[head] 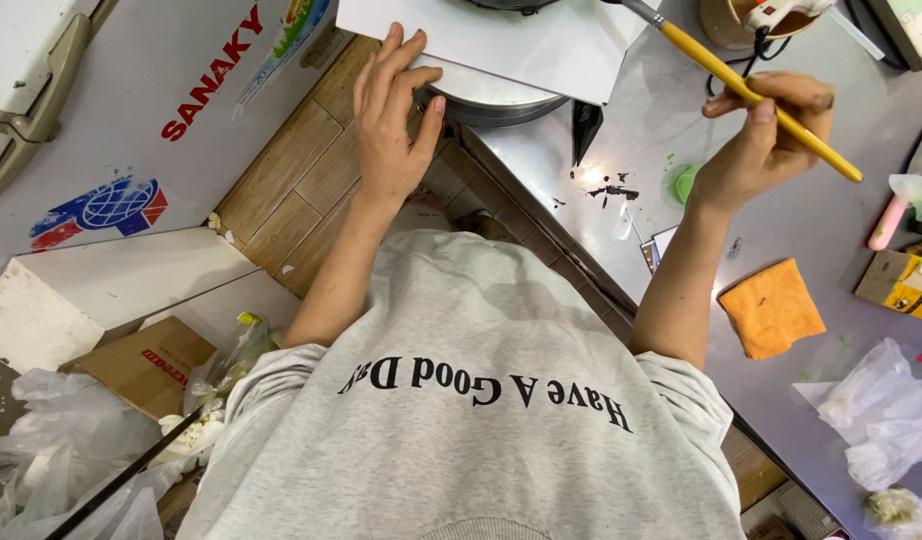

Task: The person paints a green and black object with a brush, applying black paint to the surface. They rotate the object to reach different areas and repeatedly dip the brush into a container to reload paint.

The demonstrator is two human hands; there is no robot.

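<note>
Now: painting step | left hand (391, 125) flat, fingers spread on white sheet (541, 45) | right hand (766, 135) pinching yellow brush (751, 95) | next: likely bringing bristles down to sheet.

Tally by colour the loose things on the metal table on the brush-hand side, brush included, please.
Yellow: 2, the paintbrush in the right hand, and the small carton.
Orange: 1, the cloth.
Green: 1, the small blob.
Pink: 1, the stick.
Clear: 1, the heap of plastic bags.
Total: 6.
</note>
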